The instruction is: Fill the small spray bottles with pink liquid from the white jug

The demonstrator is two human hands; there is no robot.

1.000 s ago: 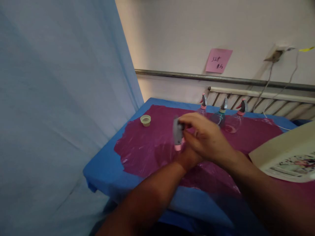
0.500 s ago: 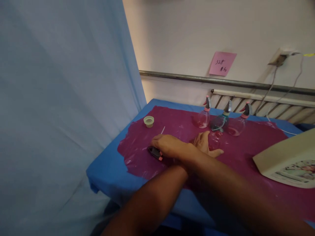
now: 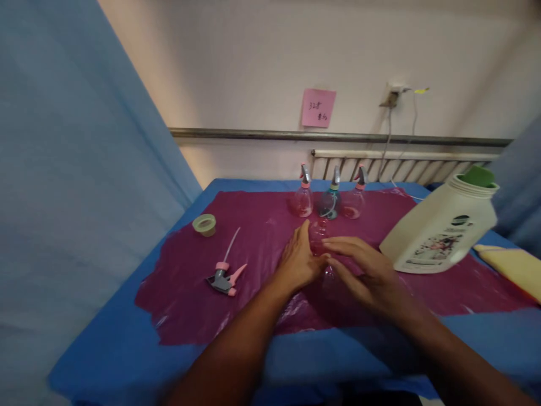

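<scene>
A clear pinkish spray bottle (image 3: 319,232), without its spray head, stands on the plum-coloured plastic sheet (image 3: 262,225). My left hand (image 3: 299,260) is cupped round its near left side, with the thumb toward the right. Close to the bottle's right side is my right hand (image 3: 367,270), its fingers stretched out and apart from the thumb. Whether its fingertips touch the bottle I cannot tell. A grey and pink spray head (image 3: 221,280) with a thin tube lies on the sheet, left of my hands.
Behind the bottle stand spray bottles with heads on: one pink (image 3: 303,197), one teal (image 3: 330,202), one pinkish (image 3: 354,200). A large cream jug (image 3: 442,225), open at the top, stands at right near a yellow object (image 3: 509,268). A small pale cup (image 3: 204,224) sits at left.
My right hand has let go of the spray head and moved right to the bottle, so my arms no longer cross. My left hand stays at the bottle. The view has swung right.
</scene>
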